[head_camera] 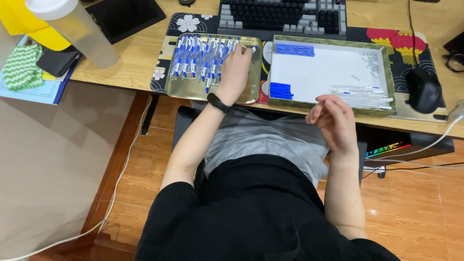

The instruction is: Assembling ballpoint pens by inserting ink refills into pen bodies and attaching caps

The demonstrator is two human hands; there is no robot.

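The room was evenly and fairly brightly lit from overhead, with soft shadows only. The gold tray (193, 89) threw back a dull sheen, and the white tray (328, 72) was nearly washed out. The wooden floor (411, 212) carried a few small glints. The plastic bottle (77, 29) at the top left looked blurred and stretched, and the counter (140, 58) edge bowed slightly.

On the desk (135, 58) I saw two trays side by side: the left tray (186, 89) held pens (203, 55), with my left hand (234, 72) resting in it. The right tray (389, 72) held pen parts (360, 94). A keyboard (282, 17) lay behind both, a mouse (424, 89) to the right.
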